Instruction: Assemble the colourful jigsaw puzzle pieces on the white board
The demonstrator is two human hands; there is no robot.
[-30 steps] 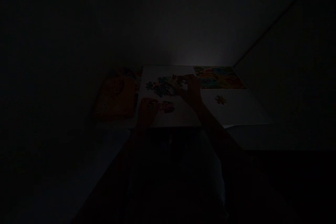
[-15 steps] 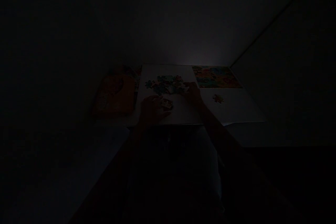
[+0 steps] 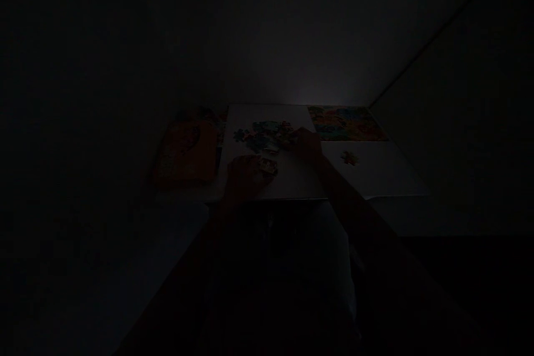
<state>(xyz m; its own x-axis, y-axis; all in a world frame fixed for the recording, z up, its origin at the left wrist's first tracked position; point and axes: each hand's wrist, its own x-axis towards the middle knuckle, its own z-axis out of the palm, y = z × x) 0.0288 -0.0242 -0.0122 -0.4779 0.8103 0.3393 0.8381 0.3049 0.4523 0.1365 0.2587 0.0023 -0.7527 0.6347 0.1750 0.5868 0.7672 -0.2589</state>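
Observation:
The scene is very dark. A heap of loose puzzle pieces lies on a white board in front of me. My left hand rests on the board with its fingers at a small joined cluster of pieces. My right hand reaches to the right edge of the heap, fingers curled at the pieces; what it holds is too dark to make out.
A colourful puzzle picture lies at the back right. A single small cluster of pieces sits on the white sheet to the right. An orange box lid lies at the left. Walls close in behind and on the right.
My right hand drew back from the top of the heap to its right edge. My left hand shifted a little right, against the small cluster.

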